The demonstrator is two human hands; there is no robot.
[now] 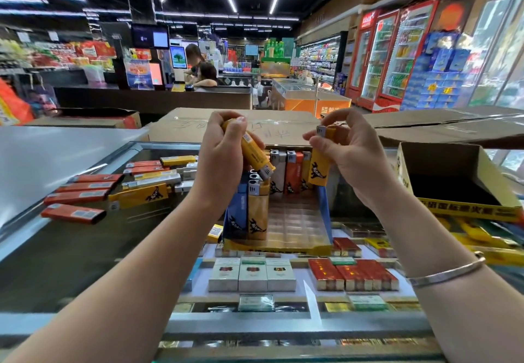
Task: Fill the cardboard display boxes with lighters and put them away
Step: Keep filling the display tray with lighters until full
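Head cam, the only view I've got. My left hand (224,161) is wrapped around a yellow lighter (255,152) that's tilted with its metal cap pointing down and to the right, and my right hand (351,158) pinches a second yellow lighter (319,165) near the top, hanging upright with the cap up.

Both sit just above the display box (283,221) in the middle of the frame, which is only partly filled: a row stands along the back, a blue one and a yellow one stand at the front left, and the clear slotted tray is bare through most of the middle and right.

My take on doing this bit well: flip the left one so the cap ends up on top like its neighbours, then drop each straight down into its own slot — not angled, or it'll knock the row over. The right one looks ready to go in next to the back row.

Loose lighters (93,189) lie flat on the glass counter (85,249) at centre left, well apart from my hands. A second empty box (453,181) waits at the right edge.
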